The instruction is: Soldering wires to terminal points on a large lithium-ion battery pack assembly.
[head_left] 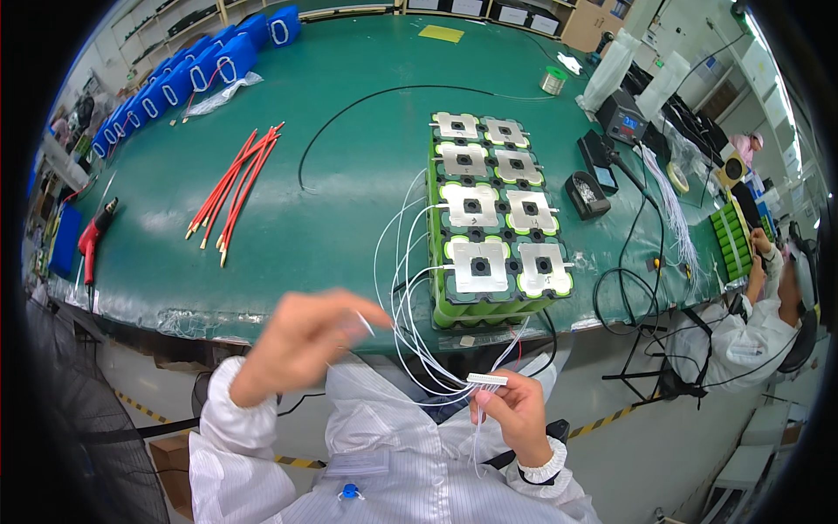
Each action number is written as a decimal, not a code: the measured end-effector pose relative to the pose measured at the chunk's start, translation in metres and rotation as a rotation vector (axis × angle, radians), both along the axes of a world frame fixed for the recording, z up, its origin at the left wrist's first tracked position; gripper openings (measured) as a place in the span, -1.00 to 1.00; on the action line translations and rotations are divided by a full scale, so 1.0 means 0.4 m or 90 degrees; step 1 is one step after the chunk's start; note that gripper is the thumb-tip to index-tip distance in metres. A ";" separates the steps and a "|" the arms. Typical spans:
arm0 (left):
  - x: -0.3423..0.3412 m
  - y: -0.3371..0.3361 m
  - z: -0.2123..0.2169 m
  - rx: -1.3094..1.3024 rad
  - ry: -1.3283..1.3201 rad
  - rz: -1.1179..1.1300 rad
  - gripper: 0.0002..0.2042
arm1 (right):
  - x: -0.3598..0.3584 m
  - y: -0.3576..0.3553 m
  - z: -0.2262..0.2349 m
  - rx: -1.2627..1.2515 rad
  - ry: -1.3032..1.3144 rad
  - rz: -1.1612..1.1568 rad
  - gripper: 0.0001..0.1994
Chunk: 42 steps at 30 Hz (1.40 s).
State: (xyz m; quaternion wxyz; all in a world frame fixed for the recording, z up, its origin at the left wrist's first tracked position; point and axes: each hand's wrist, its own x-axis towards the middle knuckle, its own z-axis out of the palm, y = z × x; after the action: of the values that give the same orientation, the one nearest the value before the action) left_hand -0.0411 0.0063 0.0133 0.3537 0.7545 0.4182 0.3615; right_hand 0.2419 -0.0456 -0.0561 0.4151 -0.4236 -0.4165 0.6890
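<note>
Above my lap, my right hand point(515, 409) pinches a white multi-pin connector point(486, 379) between thumb and fingers. Thin white wires point(419, 345) run from beside it up to the left side of a battery pack point(472, 207), and some hang below my fingers. The pack has green cells in black holders, topped with square metal plates. To the left, my left hand point(301, 341) is raised near the table's front edge and smeared by motion. A thin white streak shows at its fingertips; whether they grip it is unclear.
Red wires point(234, 194) lie on the green table point(349, 175) at left, near a red hot-air tool point(92, 240). Blue wrapped packs point(175, 87) line the far left. A soldering station point(621, 116), solder spool point(552, 80) and black cup point(587, 195) stand right. A co-worker point(742, 336) sits far right.
</note>
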 end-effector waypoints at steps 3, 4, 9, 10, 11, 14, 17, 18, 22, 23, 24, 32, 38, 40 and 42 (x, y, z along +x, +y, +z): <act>0.068 -0.033 -0.029 0.025 0.090 -0.088 -0.79 | -0.005 -0.001 -0.004 -0.008 -0.004 0.003 -0.90; 0.069 -0.028 -0.036 0.023 0.089 -0.093 -0.79 | -0.006 -0.003 -0.007 -0.011 -0.002 0.009 -0.90; 0.081 -0.004 -0.068 0.152 0.172 -0.129 -0.84 | -0.004 -0.001 -0.005 -0.020 -0.013 0.017 -0.89; 0.084 -0.002 -0.069 0.194 0.213 -0.133 -0.86 | -0.004 0.000 -0.004 -0.026 -0.015 0.023 -0.88; 0.086 -0.003 -0.069 0.194 0.216 -0.134 -0.86 | -0.005 0.000 -0.004 -0.025 -0.012 0.023 -0.88; 0.095 -0.019 -0.077 0.254 0.293 -0.090 -0.84 | -0.009 0.002 -0.003 -0.032 0.000 0.024 -0.87; 0.115 -0.034 -0.103 0.286 0.264 -0.023 -0.88 | -0.005 0.000 -0.011 -0.028 0.006 0.029 -0.87; 0.126 -0.040 -0.116 0.255 0.182 0.004 -0.85 | 0.003 -0.001 -0.024 -0.025 0.012 0.039 -0.86; 0.118 -0.070 -0.105 -0.079 -0.073 -0.019 -0.65 | 0.007 0.005 -0.035 -0.034 0.019 0.043 -0.85; 0.109 -0.074 -0.105 -0.128 -0.145 -0.038 -0.66 | 0.004 0.006 -0.034 -0.038 0.020 0.046 -0.85; 0.099 -0.081 -0.113 -0.132 -0.144 -0.035 -0.66 | 0.000 0.009 -0.033 -0.035 0.017 0.058 -0.85; 0.077 -0.066 -0.069 -0.169 -0.129 0.031 -0.72 | -0.010 0.006 -0.042 -0.031 0.011 0.026 -0.87; 0.062 -0.036 -0.068 0.065 0.148 -0.082 -0.72 | -0.005 0.004 -0.044 -0.027 0.016 0.063 -0.83; 0.057 -0.024 -0.064 0.162 0.206 -0.112 -0.72 | -0.003 0.004 -0.048 -0.025 0.016 0.063 -0.83; 0.051 -0.013 -0.058 0.206 0.215 -0.085 -0.72 | -0.005 0.002 -0.053 -0.026 0.023 0.060 -0.83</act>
State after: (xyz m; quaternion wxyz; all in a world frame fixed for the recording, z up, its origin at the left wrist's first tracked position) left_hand -0.0209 0.0010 -0.0099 0.1762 0.8772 0.3572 0.2683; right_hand 0.2400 -0.0446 -0.0773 0.3806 -0.3996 -0.4142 0.7238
